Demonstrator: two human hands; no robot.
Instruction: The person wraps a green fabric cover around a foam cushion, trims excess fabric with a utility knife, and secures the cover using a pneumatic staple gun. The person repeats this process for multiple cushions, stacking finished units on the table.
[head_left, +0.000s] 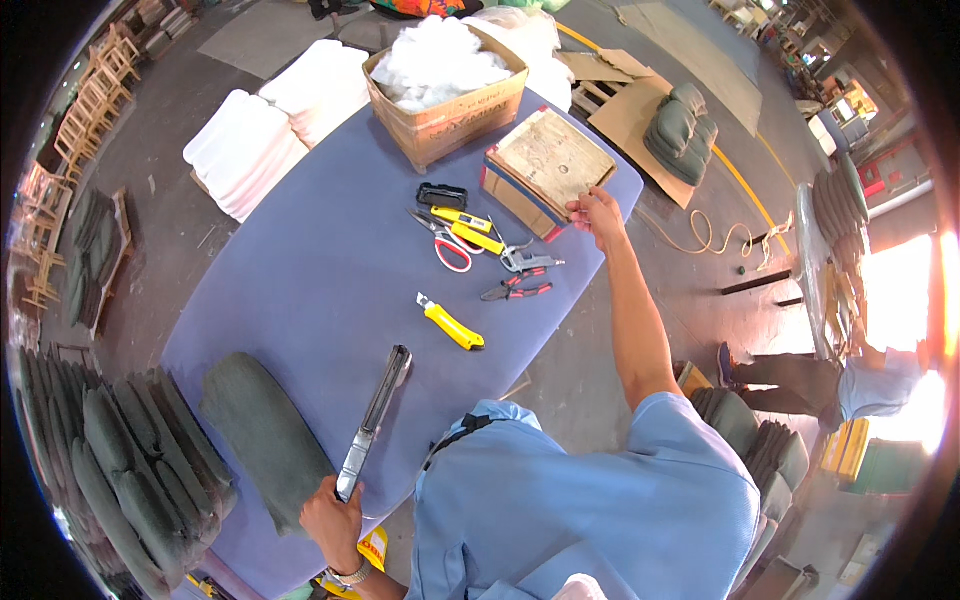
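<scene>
My left hand [333, 522], at the table's near edge, is closed round the lower end of a long silver hand stapler [375, 422]. Beside it lies a dark green cushion [265, 435]. With my arm stretched out, my right hand [597, 216] pinches the near right corner of a flat wooden board [553, 155]. The board rests on top of a cardboard box [520, 205]. Nearer me on the table are a yellow utility knife [452, 325], red-handled pliers [520, 287], a grey air blow gun [522, 260] and red-and-white scissors [452, 250].
A carton [450, 125] of white stuffing stands at the far end of the blue-covered table [290, 290]. Stacked dark cushions [130, 470] crowd the near left. White stacks [245, 150] sit beyond the left edge. A hose [705, 235] lies on the floor; another person [830, 390] is at the right.
</scene>
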